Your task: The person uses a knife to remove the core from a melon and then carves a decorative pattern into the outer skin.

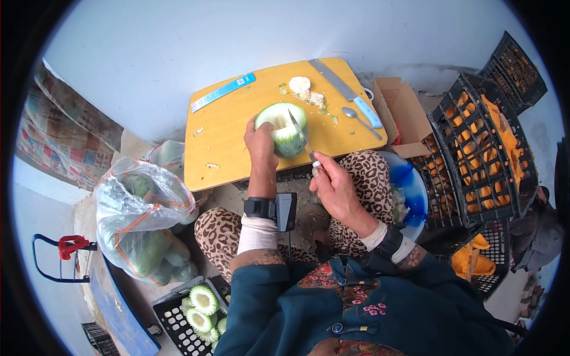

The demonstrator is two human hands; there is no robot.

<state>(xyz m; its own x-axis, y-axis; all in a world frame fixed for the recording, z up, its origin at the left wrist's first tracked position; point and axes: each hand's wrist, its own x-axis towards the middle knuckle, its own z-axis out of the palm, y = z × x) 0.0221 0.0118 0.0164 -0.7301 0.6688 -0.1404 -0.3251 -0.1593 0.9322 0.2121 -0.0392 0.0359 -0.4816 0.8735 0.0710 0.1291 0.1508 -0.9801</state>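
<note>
Green gourd section [284,132] held upright near table [225,148] front edge, gripped by left hand [261,142]. Right hand [335,187] closed on knife [301,137], blade inside rim. Advisable: shallow cuts along rind, fingers clear of blade path.

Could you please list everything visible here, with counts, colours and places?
Halved green gourd: one, green rind, pale flesh, on the board's near edge.
Small knife: one, steel blade, cutting into the gourd.
Wooden cutting board: one, yellow-brown, centre.
Long blue-handled knife: one, board's far right.
Metal spoon: one, silver, beside the long knife.
White pulp scraps: one pile, board's far side.
Blue ruler strip: one, board's far left.
Clear plastic bag of gourds: one, left.
Black crates: several, right, with orange contents.
Carved gourd pieces: several, green-white, bottom tray.
Left hand: steadies the gourd.
Right hand: grips the small knife.
</note>
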